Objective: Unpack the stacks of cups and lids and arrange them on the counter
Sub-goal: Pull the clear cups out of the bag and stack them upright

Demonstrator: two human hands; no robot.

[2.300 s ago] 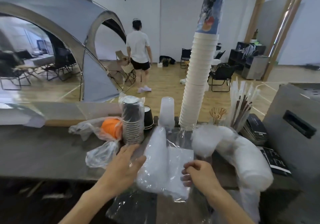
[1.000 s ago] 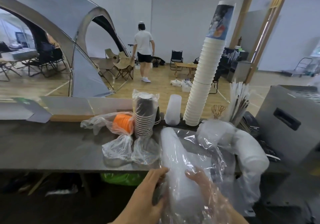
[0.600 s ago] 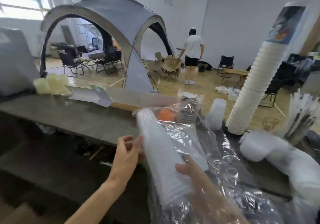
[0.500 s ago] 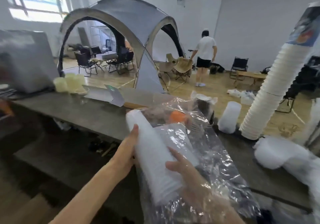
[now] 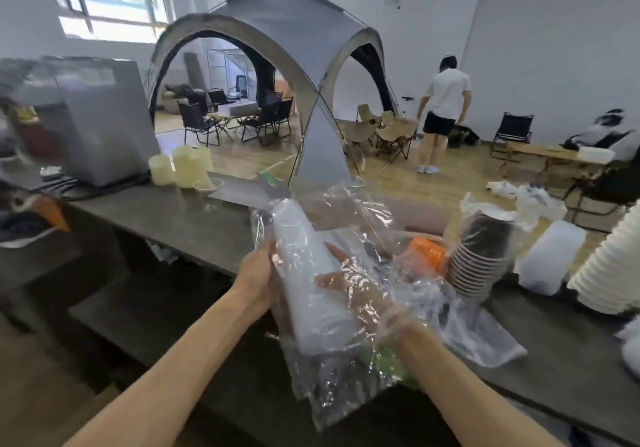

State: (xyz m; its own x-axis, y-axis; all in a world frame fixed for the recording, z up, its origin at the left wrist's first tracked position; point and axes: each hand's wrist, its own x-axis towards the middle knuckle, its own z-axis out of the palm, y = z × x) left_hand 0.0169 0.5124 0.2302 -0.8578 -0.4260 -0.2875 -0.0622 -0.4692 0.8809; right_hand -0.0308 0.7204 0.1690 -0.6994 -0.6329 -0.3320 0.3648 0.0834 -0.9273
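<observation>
Between your hands, held above the near edge of the worktop point(image 5: 194, 218): one stack of clear plastic cups point(image 5: 308, 273), part-sheathed in a loose clear plastic sleeve point(image 5: 346, 370).

Grip, left hand point(image 5: 258, 278): fingers curled round the left side of the stack at about mid-length, on bare cups.
Grip, right hand point(image 5: 360, 294): inside or behind the sleeve, fingers curled against the right side of the stack; film covers the hand, so you cannot tell exactly how the fingertips lie.

Orientation: long axis tilted, upper end leaning away from you and to your left, lower end towards you and to your right. Narrower end points up and away, wider end down, near your right wrist. The sleeve billows up beyond your right hand and hangs slack below both wrists.

Right of your right hand, on the worktop:
- orange item in a clear bag point(image 5: 426, 254), just beyond the fingers;
- stack of dark paper cups point(image 5: 479, 256) in a plastic bag, leaning, beside the orange item;
- short stack of translucent cups or lids point(image 5: 550, 256), further right;
- tall stack of white paper cups point(image 5: 609, 270), at the frame edge.

Beyond your left hand, well apart:
- pale yellow cup stacks point(image 5: 183, 168);
- grey box-shaped appliance point(image 5: 104, 121).
</observation>
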